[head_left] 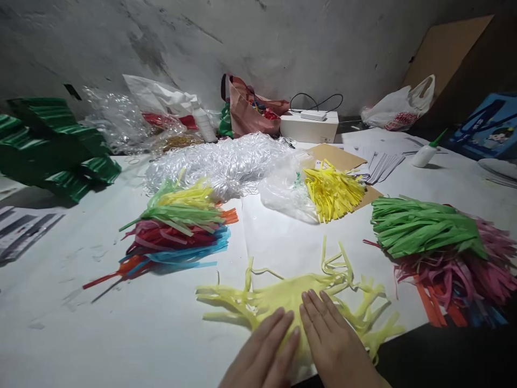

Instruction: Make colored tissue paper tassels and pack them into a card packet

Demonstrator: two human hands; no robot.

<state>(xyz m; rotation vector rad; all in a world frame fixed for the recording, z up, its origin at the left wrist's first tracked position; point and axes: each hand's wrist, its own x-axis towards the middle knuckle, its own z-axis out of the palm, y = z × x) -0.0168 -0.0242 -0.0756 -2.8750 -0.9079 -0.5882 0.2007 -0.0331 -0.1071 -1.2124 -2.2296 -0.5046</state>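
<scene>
Pale-yellow fringed paper (278,293) lies spread at the bench's (141,334) near edge: loose strips at left, a plain middle, tangled strips at right. The left hand (264,345) and right hand (328,331) rest on that middle, fingers extended, slightly apart, hiding part of it. Around it: mixed-colour tassels (173,236), glossy white strands (226,161), a bright-yellow tassel (333,194), a green tassel (424,226), a glue bottle (424,156).

A white rectangular box (309,129) stands before the grey wall (258,43), a flat white case (313,115) on top. A dusty-pink fabric bag (248,116) sits just left. Further right: a red-printed white plastic bag (398,108) and a blue patterned bag (484,126).
</scene>
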